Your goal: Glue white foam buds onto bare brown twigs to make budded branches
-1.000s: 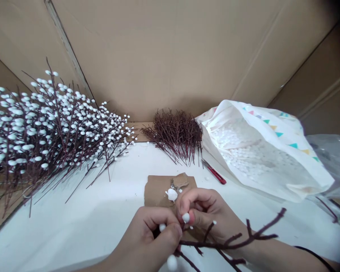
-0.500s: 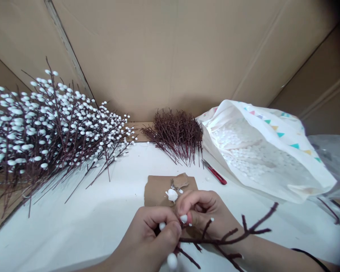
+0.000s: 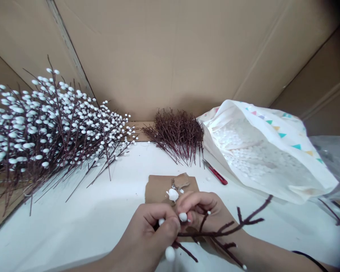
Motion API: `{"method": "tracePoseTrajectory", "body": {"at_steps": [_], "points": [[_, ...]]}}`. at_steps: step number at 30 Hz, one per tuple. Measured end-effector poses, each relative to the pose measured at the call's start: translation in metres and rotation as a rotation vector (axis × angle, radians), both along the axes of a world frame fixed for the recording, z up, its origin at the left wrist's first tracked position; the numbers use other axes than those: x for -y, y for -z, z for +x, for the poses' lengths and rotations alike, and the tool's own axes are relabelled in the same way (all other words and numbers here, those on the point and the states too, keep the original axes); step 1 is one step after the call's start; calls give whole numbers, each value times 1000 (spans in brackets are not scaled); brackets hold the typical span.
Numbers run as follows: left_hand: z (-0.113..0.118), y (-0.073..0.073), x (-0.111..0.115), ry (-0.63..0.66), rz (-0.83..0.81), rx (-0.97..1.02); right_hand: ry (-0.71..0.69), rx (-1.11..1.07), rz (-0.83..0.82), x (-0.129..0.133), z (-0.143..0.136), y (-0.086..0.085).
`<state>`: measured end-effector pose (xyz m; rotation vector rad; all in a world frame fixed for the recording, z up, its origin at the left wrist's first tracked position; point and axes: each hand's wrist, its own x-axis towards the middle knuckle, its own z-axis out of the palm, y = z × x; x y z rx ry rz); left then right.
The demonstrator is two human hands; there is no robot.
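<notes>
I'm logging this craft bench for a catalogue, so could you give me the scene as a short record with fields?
left hand: pinches the dark twig
right hand: holds a white bead at the twig
beaded branches: heaped at left
bare twigs: piled at back centre
bag of beads: lying open at right
red cutter: beside the bag
cardboard scrap: carries a white blob

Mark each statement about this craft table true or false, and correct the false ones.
1. Both hands hold a dark brown branched twig. True.
2. The white bag of foam beads lies left of the bare twig bundle. False: it lies to the right.
3. The pile of brown stems with white buds lies on the left. True.
4. The red-handled cutter is in the right hand. False: it lies on the white table.
5. The left hand pinches the twig. True.
</notes>
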<state>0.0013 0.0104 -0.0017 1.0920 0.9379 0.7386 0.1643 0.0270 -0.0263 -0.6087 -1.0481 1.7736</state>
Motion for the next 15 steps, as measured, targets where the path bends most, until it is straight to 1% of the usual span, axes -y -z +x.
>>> {"method": "tracePoseTrajectory", "body": {"at_steps": [4,10,13,15], "points": [[-1,0,-1,5,0,26,-20,-7,14,-1,0,0],[-2,4,1,16,-7,55,71,71,113,0,1,1],[-1,2,0,15,14,24,74,162,138,1,1,-4],[-1,-1,-1,-2,39,-5,102,294,193,-4,9,-9]]}}
